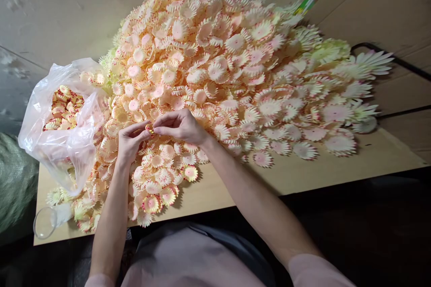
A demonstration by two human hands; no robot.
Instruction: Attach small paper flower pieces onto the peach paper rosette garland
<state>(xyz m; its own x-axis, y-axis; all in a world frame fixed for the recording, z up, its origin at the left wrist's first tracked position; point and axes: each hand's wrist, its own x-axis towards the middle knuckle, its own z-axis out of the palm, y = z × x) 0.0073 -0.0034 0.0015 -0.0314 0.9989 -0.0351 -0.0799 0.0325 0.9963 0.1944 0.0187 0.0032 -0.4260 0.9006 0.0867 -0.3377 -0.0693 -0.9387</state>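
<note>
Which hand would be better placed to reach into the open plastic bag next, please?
Probably the left hand: it is nearer the plastic bag, which sits on the person's left, while the right hand is farther across. Both hands' fingertips meet at a small flower piece, though.

The flowers (235, 43) look matt, the plastic bag (81, 138) glossy, the wooden tabletop (296, 177) smooth

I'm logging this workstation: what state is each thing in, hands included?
Left hand: pinching a small red-tipped flower piece.
Right hand: fingertips close beside that piece, contact unclear.
Translucent plastic bag: open, holding curled flower pieces.
Petal discs: loose, heaped and spread over the table.
Clear cup: lying on its side.
</note>
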